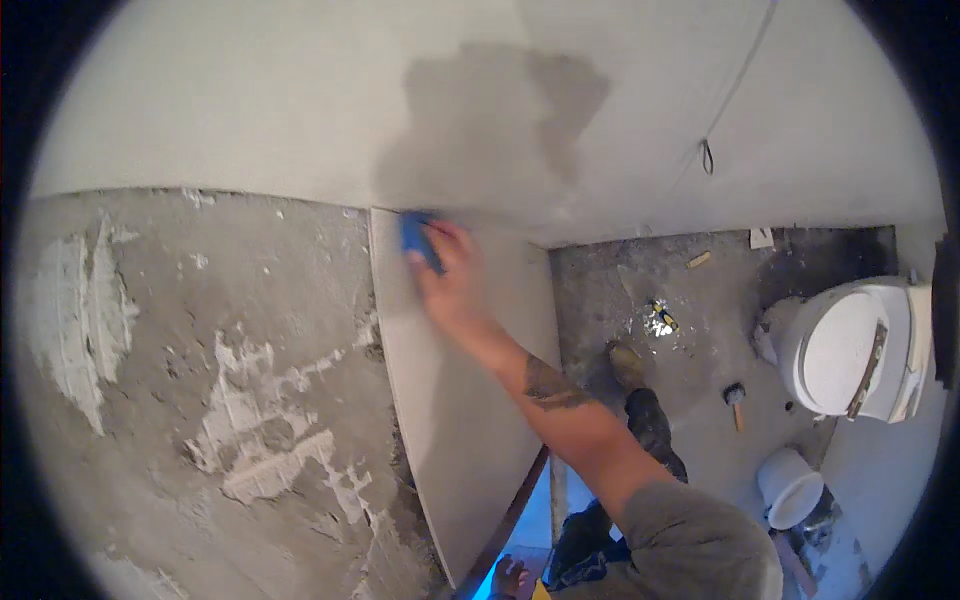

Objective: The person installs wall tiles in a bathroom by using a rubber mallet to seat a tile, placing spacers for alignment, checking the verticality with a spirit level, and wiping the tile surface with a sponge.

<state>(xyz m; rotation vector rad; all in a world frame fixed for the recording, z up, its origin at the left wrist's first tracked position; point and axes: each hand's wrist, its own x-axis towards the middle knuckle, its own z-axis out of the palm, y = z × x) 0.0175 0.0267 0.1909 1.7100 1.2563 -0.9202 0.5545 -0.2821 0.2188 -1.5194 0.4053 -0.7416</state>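
Note:
My right hand [452, 275] is closed around a blue sponge [418, 240]. It presses the sponge against the top of a smooth, pale panel [470, 370], at the corner where this meets the off-white wall [250, 110]. The bare right forearm reaches up from the lower right, below a grey sleeve [690, 540]. At the bottom edge my left hand [508, 577] shows only in part, dark and with fingers curled. What it holds, if anything, cannot be made out; a bit of something yellow [541, 590] is beside it.
Rough grey concrete [280, 320] with pale plaster patches fills the left side. On the floor at right lie a brush [737, 405], a yellow-and-black tool [663, 316] and a small wooden piece [699, 259]. A white toilet [850, 345], a white bucket [790, 488] and a hanging wire loop [707, 157] are also there.

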